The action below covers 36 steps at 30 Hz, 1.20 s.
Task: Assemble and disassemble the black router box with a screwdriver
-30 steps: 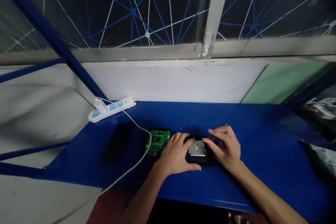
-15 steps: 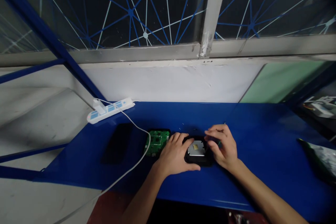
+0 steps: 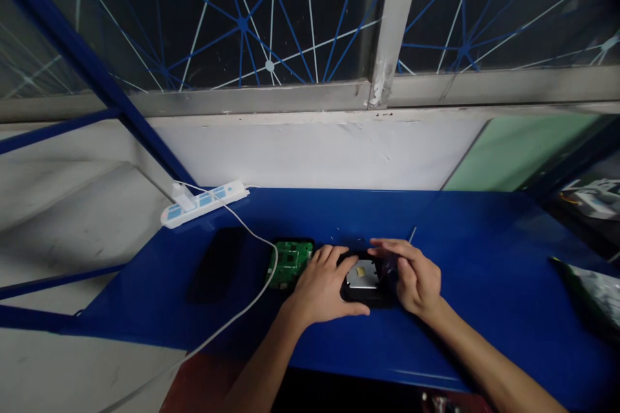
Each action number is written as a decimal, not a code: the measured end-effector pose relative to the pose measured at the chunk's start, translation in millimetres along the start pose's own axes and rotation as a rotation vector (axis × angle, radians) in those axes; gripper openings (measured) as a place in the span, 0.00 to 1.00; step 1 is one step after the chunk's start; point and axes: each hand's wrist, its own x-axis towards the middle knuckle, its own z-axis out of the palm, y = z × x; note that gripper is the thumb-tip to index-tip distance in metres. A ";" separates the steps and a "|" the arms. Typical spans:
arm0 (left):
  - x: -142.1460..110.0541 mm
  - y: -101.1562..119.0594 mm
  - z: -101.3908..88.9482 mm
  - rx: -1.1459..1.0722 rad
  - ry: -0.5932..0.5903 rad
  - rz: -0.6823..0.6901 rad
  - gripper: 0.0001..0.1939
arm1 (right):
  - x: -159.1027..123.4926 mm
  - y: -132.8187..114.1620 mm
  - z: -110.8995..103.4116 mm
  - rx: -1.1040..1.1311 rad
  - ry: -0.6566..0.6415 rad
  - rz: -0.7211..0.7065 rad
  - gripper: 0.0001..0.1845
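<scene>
On the blue tabletop lies a black device case [image 3: 371, 300] with a silver metal plate [image 3: 361, 275] and a small yellowish square inside. My left hand [image 3: 325, 284] grips the case from the left, its thumb along the near side and its fingers at the far edge. My right hand [image 3: 417, 274], at the case's right side, has its fingers curled around what looks like a screwdriver [image 3: 412, 235]. Only its thin shaft, pointing away from me, and a dark purplish part by the fingers show. A green circuit board [image 3: 290, 262] in a black shell lies left of my left hand.
A white power strip [image 3: 206, 203] with a plug in it sits at the back left. Its white cable [image 3: 252, 300] runs past the circuit board. A dark flat panel [image 3: 216, 264] lies at left, and a silvery bag [image 3: 593, 290] at the right edge.
My right hand has turned, its fingers now stretching further left over the case. More of the thin shaft shows behind it. My left hand and the case have stayed put.
</scene>
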 end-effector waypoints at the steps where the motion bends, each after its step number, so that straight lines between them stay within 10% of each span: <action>1: -0.1 -0.2 0.4 0.001 0.004 0.001 0.48 | -0.3 1.0 -0.2 0.007 0.005 -0.002 0.18; 29: -0.2 -1.3 2.0 0.008 0.011 0.006 0.48 | 7.4 -2.9 1.2 -0.348 0.176 -0.067 0.14; 36: -1.1 -1.1 1.3 0.002 0.023 0.012 0.48 | 5.1 -4.6 2.7 -0.114 0.112 0.000 0.17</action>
